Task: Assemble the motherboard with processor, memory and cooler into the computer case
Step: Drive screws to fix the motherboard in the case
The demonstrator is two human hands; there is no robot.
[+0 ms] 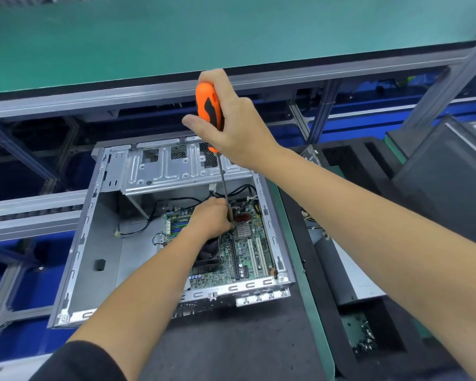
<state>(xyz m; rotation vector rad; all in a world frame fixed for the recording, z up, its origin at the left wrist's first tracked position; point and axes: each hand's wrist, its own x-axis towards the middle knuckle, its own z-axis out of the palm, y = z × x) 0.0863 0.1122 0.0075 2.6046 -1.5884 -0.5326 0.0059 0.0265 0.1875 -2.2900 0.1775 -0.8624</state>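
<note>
Driving a screw into the motherboard looks to be the step in hand, judged from the one head view: the board already lies inside the computer case, which sits open at the centre of the frame on a dark mat on the desk, with the cooler showing just below the left wrist. To do this well, the screwdriver should stand square over the hole, with downward pressure kept steady so the tip does not slip onto the nearby silver heatsink or the slots beside it; the guiding fingers should stay close to the tip until the thread bites. The right hand is raised in the upper middle of the frame, its fingers and thumb curled round the orange and black handle, forearm running down to the lower right corner. The shaft slopes slightly down to the board. The left hand reaches in from the lower left, fingers bunched round the lower end of the shaft at the board; whether they also pinch a screw is hidden. A tray of small screws sits at lower right.
</note>
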